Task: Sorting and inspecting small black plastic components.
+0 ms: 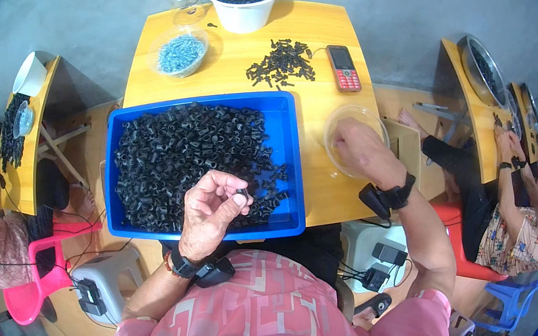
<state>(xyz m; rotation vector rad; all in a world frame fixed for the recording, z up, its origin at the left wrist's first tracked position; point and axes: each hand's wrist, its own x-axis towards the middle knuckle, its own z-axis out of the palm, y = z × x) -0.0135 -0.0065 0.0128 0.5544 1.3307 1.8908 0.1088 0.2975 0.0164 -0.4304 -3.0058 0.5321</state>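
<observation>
My left hand (206, 218) is closed over the near edge of the blue tray (295, 200), pinching a small black plastic part (242, 193) between thumb and fingers. A heap of small black plastic parts (180, 155) fills much of that tray. At the right side of the table, my right hand (359, 147) reaches down into a clear round plastic bowl (386, 131). Its fingers look curled together, and whatever they hold is hidden.
On the yellow table (319, 203) lie loose black stalked pieces (283, 62) beside a red phone (344, 69). Farther back stand a bowl of light-blue pieces (181, 54) and a white bucket (244, 18) of black parts. People work at side tables (460, 78) left and right.
</observation>
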